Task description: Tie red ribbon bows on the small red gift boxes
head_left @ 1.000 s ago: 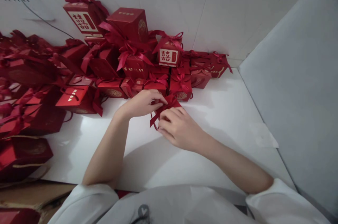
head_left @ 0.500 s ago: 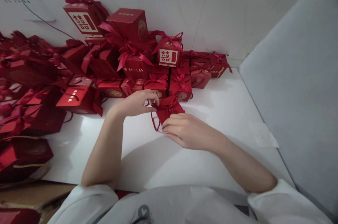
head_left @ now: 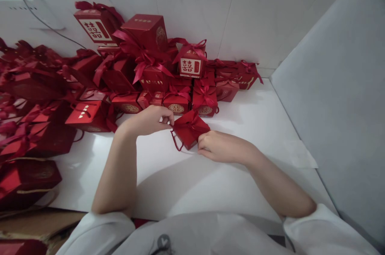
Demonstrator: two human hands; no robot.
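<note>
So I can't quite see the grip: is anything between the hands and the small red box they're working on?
Nothing visible: the left hand pinches the small red box at its left corner, the right hand touches its right edge.

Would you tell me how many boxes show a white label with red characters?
2: one box atop the pile's left, one box further right by the wall. Others may be hidden.

White glossy table abuts a white marble-veined tiled wall. A plain grey panel bounds the right side. A thin dark cable crosses the wall at left. Lighting is diffuse and even.
</note>
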